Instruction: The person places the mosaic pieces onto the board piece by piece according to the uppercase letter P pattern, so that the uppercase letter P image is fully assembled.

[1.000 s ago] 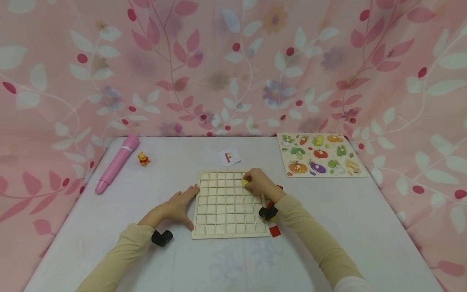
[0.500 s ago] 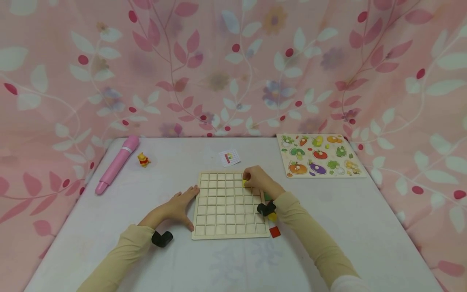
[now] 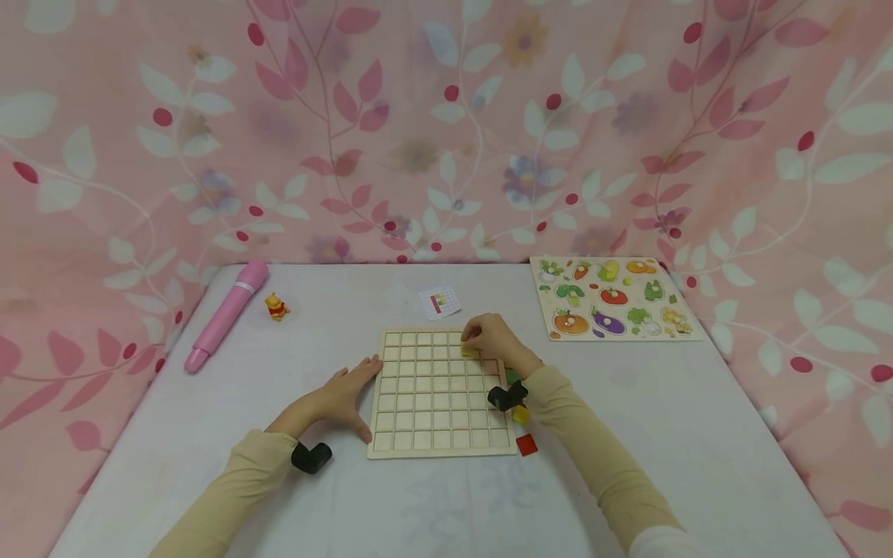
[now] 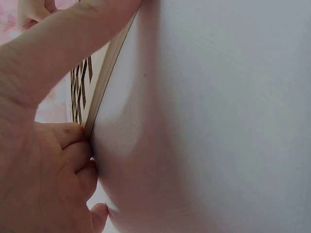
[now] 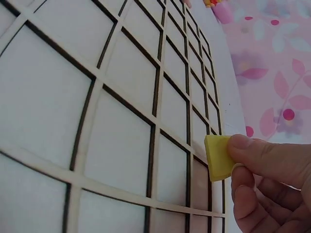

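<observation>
Between thumb and fingertips, my right hand (image 3: 494, 341) pinches a square yellow tile (image 5: 218, 158). In the right wrist view the tile stands tilted just above the grid of a pale wooden board (image 3: 422, 403). The head view places it over the board's upper right cells. My left hand (image 3: 336, 397) rests against the board's left edge, thumb and fingers spread apart; the left wrist view shows the thumb and fingertips touching the wooden rim (image 4: 104, 80). Beside the board's right edge lie a red tile (image 3: 526, 444), a yellow tile (image 3: 520, 415) and a green tile (image 3: 512, 377), partly covered by the right arm.
A small printed pattern card (image 3: 439, 302) lies behind the board. The vegetable puzzle board (image 3: 617, 301) is at the back right. A pink stick-shaped object (image 3: 226, 316) and a yellow bear figurine (image 3: 276, 306) are at the back left. Floral cloth hangs behind the white table.
My right hand has shifted slightly left and away from me with the yellow tile, which now sits at a different tilt. The left hand stays at the board's edge.
</observation>
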Demonstrator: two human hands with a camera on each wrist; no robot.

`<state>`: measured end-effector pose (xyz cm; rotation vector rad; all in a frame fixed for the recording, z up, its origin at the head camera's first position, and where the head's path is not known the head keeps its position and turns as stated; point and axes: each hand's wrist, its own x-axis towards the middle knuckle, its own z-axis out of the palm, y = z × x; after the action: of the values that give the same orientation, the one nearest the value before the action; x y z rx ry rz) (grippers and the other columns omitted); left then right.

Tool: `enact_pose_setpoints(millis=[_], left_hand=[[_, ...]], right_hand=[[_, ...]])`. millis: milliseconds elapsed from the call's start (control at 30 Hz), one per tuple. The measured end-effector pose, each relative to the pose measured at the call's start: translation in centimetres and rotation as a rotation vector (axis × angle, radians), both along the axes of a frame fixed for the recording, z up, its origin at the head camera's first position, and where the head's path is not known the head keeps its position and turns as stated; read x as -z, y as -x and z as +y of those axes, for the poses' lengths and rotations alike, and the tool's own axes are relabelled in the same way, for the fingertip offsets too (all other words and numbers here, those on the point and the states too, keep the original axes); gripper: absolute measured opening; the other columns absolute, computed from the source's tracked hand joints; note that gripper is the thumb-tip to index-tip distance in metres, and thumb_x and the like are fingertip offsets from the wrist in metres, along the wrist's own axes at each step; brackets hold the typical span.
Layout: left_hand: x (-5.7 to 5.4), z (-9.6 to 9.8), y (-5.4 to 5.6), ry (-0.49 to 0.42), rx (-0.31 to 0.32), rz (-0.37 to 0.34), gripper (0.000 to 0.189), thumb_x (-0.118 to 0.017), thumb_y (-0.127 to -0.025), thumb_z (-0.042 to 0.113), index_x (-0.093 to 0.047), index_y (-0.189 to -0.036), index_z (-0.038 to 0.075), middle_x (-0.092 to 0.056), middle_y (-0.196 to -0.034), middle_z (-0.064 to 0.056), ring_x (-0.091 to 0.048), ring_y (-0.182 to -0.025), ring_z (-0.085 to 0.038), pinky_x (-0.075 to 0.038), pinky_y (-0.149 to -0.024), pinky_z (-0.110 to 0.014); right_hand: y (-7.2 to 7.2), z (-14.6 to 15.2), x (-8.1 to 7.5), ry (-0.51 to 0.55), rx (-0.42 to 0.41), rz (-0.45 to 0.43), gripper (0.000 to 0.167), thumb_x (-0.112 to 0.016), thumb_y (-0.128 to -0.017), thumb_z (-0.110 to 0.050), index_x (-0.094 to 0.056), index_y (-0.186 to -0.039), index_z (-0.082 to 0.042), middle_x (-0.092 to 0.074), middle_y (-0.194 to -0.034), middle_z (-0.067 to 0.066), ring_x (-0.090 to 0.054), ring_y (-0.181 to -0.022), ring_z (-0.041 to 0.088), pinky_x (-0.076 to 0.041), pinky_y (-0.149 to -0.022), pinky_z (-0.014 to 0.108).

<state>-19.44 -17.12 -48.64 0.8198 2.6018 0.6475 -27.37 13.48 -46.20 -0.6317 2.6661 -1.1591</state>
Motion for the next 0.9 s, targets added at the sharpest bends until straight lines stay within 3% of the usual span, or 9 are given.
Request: enact_pose_setpoints(millis=[300,633,900], left_hand=[[-0.1,0.0,-0.2,0.007,-0.014,0.005,0.127,-0.084,-0.044,0.046,-0.016,-0.139,-0.006,-0.013,-0.144,-0.023,-0.011,-0.130,-0.036,-0.010,-0.098,-0.058],[0.0,0.1,-0.1,-0.006,-0.004,0.002,0.128,-0.083,-0.045,0.046,-0.015,-0.139,-0.005,-0.011,-0.144,-0.023,-0.009,-0.131,-0.036,-0.009,-0.098,-0.058],[0.0,0.1,0.0,-0.009,-0.006,0.001,0.128,-0.084,-0.044,0.046,-0.015,-0.139,-0.006,-0.011,-0.144,-0.023,-0.010,-0.130,-0.036,-0.009,-0.098,-0.058]], right_hand=[[-0.2,-1.5,0.8,0.050,0.018,-0.003,0.005,-0.069,-0.075,-0.002,-0.066,-0.079,0.000,-0.061,-0.070,0.001,-0.054,-0.066,0.011,-0.045,-0.061,0.023],[-0.4,-2.1,0.5,-0.042,0.030,-0.019,0.004,-0.067,-0.076,-0.001,-0.066,-0.077,0.003,-0.061,-0.070,0.002,-0.055,-0.065,0.012,-0.046,-0.061,0.023],[-0.8,-2.1,0.5,-0.101,-0.003,-0.015,0.008,-0.072,-0.073,-0.006,-0.067,-0.077,-0.002,-0.060,-0.070,0.000,-0.054,-0.067,0.012,-0.045,-0.061,0.022]])
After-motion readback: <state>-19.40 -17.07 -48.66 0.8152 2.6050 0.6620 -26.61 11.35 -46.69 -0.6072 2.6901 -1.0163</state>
